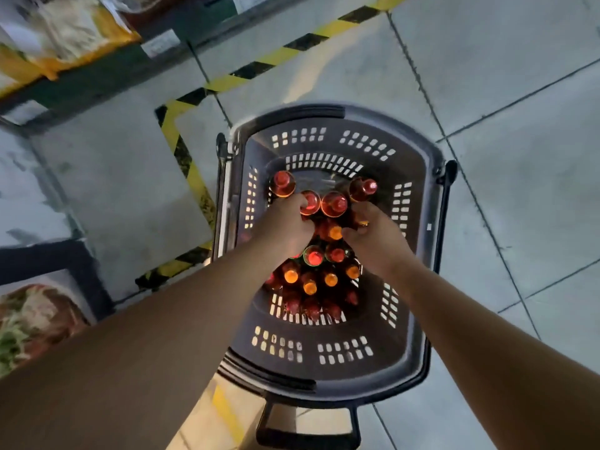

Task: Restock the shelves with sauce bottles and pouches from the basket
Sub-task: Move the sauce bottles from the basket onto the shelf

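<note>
We see both arms reaching down into the basket (328, 120) on the floor (487, 76). Left hand (285, 224): fingers curled round a red-capped bottle (310, 202). Right hand (373, 237): fingers curled onto a bottle, grip partly hidden. We cannot read any labels. Upright sauce bottles (319, 271) fill the basket middle: roughly sixteen caps, red and orange. Shelf (97, 76) at upper left, tags blurred.

Shop aisle: stocked shelves (81, 60), shopping basket (334, 381).
</note>
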{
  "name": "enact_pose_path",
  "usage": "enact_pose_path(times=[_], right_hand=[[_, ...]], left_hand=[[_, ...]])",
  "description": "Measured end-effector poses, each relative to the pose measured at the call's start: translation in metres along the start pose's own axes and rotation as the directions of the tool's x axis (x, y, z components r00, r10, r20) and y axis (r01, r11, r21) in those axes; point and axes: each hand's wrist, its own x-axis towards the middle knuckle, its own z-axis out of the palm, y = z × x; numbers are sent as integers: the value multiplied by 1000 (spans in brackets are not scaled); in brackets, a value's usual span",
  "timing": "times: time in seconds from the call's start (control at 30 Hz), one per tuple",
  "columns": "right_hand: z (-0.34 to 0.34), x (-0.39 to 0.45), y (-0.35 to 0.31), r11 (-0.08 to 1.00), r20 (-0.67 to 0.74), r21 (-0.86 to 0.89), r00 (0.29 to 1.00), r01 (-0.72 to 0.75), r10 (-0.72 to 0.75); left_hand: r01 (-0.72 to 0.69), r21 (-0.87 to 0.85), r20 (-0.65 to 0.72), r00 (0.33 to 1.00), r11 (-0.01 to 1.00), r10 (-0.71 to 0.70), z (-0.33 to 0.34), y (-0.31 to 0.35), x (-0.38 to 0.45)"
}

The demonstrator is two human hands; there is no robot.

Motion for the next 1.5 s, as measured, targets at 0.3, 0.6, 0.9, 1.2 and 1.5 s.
enact_pose_path(times=[0.3, 0.6, 0.9, 1.2, 1.5], right_hand=[[38, 66, 3, 1000, -40, 10, 999, 3, -2], [49, 93, 13, 997, -47, 46, 997, -64, 66], [20, 17, 5, 984, -172, 170, 985, 58, -28], [-51, -142, -13, 987, -220, -85, 963, 137, -153], [-134, -306, 2, 931, -187, -113, 913, 347, -363]], left_hand=[[-8, 28, -15, 1000, 1000, 8, 28, -8, 60], [-8, -79, 17, 1000, 997, 9, 40, -24, 79], [-103, -244, -157, 985, 964, 66, 17, -11, 7], [-320, -64, -345, 896, 945, 280, -41, 18, -154], [-109, -171, -338, 940, 979, 46, -46, 41, -338]])
